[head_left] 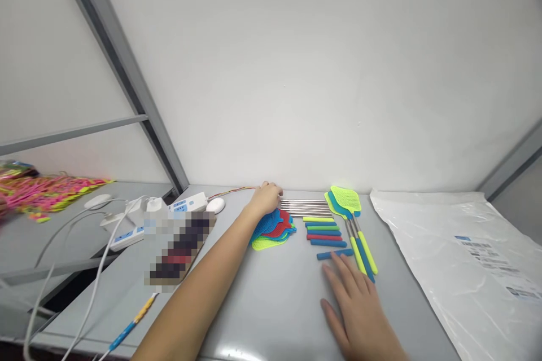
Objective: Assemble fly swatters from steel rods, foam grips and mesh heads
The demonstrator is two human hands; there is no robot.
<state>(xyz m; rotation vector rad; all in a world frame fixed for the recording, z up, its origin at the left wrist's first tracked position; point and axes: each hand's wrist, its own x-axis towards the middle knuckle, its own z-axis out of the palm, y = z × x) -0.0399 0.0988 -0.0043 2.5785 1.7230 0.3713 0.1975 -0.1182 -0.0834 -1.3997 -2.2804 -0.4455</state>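
Note:
My left hand (266, 197) reaches to the back of the table. Its fingers are bent down at the left ends of several thin metal rods (307, 208); what is between them is hidden. Just below that wrist lies a fanned pile of blue, red and yellow-green fly swatter heads (273, 231). My right hand (353, 299) is spread palm down at the front, its fingertips at a blue handle tube (324, 255). Above this tube lies a column of yellow, green, blue and red handle tubes (324, 237). To their right are several assembled fly swatters (349, 203), yellow-green and blue.
A white plastic bag (457, 248) with a printed label covers the table's right side. At left are white power strips (188, 203), cables (99, 271), a round white puck (215, 206) and a blurred-out flat object (182, 254). Pink and yellow items (55, 189) lie beyond the frame post (139, 96).

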